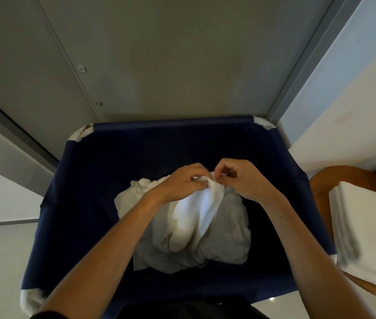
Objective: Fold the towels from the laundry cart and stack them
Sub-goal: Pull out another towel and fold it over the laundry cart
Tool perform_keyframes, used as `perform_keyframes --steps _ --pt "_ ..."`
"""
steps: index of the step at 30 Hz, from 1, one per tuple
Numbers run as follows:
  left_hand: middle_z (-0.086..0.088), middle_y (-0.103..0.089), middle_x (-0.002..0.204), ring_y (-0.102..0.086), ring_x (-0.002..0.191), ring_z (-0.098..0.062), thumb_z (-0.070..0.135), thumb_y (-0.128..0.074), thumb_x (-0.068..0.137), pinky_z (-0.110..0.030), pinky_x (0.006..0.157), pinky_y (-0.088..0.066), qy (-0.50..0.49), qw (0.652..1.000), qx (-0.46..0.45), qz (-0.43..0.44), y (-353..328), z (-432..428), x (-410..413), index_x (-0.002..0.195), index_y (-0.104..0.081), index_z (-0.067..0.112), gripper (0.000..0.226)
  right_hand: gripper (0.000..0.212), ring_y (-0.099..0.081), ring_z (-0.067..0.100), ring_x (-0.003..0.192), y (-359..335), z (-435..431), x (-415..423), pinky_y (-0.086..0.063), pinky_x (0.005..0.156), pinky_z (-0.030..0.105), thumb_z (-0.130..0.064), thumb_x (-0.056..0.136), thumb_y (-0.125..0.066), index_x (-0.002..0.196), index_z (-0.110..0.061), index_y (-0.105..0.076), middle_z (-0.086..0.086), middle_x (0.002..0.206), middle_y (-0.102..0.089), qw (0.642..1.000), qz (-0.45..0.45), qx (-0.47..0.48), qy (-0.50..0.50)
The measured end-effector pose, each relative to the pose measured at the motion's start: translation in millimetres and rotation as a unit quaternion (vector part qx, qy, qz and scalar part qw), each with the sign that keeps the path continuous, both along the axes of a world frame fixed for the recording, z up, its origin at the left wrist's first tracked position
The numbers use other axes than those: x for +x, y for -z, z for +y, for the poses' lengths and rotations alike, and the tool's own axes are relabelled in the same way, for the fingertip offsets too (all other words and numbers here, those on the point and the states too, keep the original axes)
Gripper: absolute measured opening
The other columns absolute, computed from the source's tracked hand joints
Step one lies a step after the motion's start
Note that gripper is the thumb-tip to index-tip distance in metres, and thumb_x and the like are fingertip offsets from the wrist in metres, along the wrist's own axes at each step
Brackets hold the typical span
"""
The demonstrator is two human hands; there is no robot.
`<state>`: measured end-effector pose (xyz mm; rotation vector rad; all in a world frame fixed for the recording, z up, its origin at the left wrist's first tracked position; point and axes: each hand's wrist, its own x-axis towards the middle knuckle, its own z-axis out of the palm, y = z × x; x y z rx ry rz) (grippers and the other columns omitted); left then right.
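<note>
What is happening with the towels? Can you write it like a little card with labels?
Left hand: the left hand pinches the top edge of the crumpled white cloth towel
Right hand: the right hand pinches the same edge, close beside it
Held towel: hangs down over the pile of rumpled white towels
Cart: dark blue fabric laundry cart, holding the pile
Finished: stack of folded white towels on the curved brown wooden surface, right of the cart
</note>
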<state>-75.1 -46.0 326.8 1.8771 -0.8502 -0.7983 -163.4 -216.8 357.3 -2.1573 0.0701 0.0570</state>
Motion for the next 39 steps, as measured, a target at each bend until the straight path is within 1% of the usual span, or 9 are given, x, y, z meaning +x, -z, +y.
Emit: perform_keyframes --steps 6,10,16,20,25,29,33,36,39 --pt "0.012 -0.056 0.092 -0.055 0.083 -0.002 0.013 -0.061 0.09 -0.009 0.074 -0.043 -0.033 0.998 0.002 -0.05 4.6 -3.9 -5.6 0.092 -0.066 0.018 0.007 0.008 -0.065 0.007 0.084 2.1 -3.3 -6.8 -0.053 0.076 0.021 -0.015 0.089 -0.063 0.091 -0.017 -0.071 -0.007 0.089 -0.069 0.999 0.034 -0.008 -0.001" --pt "0.011 -0.053 0.085 -0.052 0.074 -0.004 0.016 -0.063 0.09 -0.011 0.067 -0.041 -0.041 0.995 0.015 -0.09 4.4 -10.5 -7.7 0.087 -0.066 0.021 0.006 0.01 -0.058 0.007 0.073 -2.6 -0.1 -1.5 -0.046 0.067 0.022 -0.022 0.084 -0.07 0.082 -0.02 -0.061 -0.01 0.079 -0.06 0.988 0.029 -0.144 -0.047" --pt "0.012 -0.06 0.097 -0.058 0.087 -0.005 0.026 -0.066 0.089 -0.016 0.076 -0.044 -0.017 0.996 0.028 -0.083 5.7 -7.7 -4.9 0.096 -0.07 0.022 0.009 0.019 -0.053 0.011 0.066 -10.3 -1.8 0.7 -0.046 0.063 0.027 -0.017 0.085 -0.069 0.072 -0.015 -0.055 -0.008 0.071 -0.055 0.978 0.004 -0.2 -0.061" --pt "0.016 -0.055 0.1 -0.055 0.089 -0.004 0.036 -0.066 0.088 -0.016 0.075 -0.039 0.024 0.991 0.118 -0.054 18.0 0.1 -4.7 0.098 -0.064 0.026 0.014 0.022 -0.051 0.011 0.068 -13.8 -0.8 -3.8 -0.046 0.064 0.029 -0.014 0.085 -0.066 0.071 -0.021 -0.051 -0.008 0.074 -0.052 0.98 -0.001 -0.191 -0.048" --pt "0.001 -0.052 0.09 -0.052 0.078 -0.013 0.039 -0.069 0.085 -0.022 0.069 -0.041 -0.01 0.978 0.137 -0.158 21.7 -4.3 1.6 0.091 -0.071 0.011 0.029 0.01 -0.053 0.014 0.078 -3.2 -0.6 -8.7 -0.049 0.069 0.03 -0.016 0.092 -0.056 0.097 -0.023 -0.061 -0.006 0.092 -0.05 0.957 0.058 -0.28 -0.056" --pt "0.004 -0.045 0.087 -0.045 0.074 -0.011 0.039 -0.072 0.083 -0.02 0.068 -0.039 -0.043 0.979 0.099 -0.175 12.6 -9.7 -1.1 0.09 -0.07 0.012 0.029 0.011 -0.049 0.013 0.074 -5.4 -0.4 -6.2 -0.035 0.06 0.02 -0.013 0.092 -0.055 0.1 -0.015 -0.062 -0.005 0.09 -0.046 0.958 0.03 -0.286 0.011" --pt "0.006 -0.045 0.106 -0.045 0.091 -0.009 0.039 -0.071 0.083 -0.012 0.072 -0.036 -0.026 0.987 0.093 -0.13 14.2 -4.6 -8.2 0.095 -0.065 0.017 0.026 0.013 -0.053 0.004 0.073 -11.4 7.2 -5.3 -0.036 0.062 0.011 -0.007 0.088 -0.057 0.088 -0.016 -0.067 -0.01 0.085 -0.052 0.977 -0.053 -0.182 0.102" --pt "0.012 -0.046 0.114 -0.048 0.099 -0.004 0.027 -0.068 0.087 -0.014 0.078 -0.037 -0.032 0.998 0.061 0.0 14.7 4.3 -10.5 0.104 -0.057 0.021 0.022 0.017 -0.055 0.002 0.078 -14.3 15.1 -7.3 -0.038 0.065 0.008 -0.003 0.086 -0.058 0.09 -0.016 -0.069 -0.01 0.087 -0.056 0.975 -0.09 -0.149 0.139" --pt "0.016 -0.048 0.106 -0.05 0.095 -0.003 0.02 -0.063 0.089 -0.016 0.079 -0.036 -0.044 0.997 0.058 0.022 16.4 10.2 -6.5 0.088 -0.059 0.029 0.01 0.017 -0.056 0.003 0.078 -13.7 16.3 -8.0 -0.042 0.066 0.007 0.001 0.085 -0.059 0.088 -0.013 -0.069 -0.008 0.086 -0.057 0.972 -0.11 -0.154 0.137"
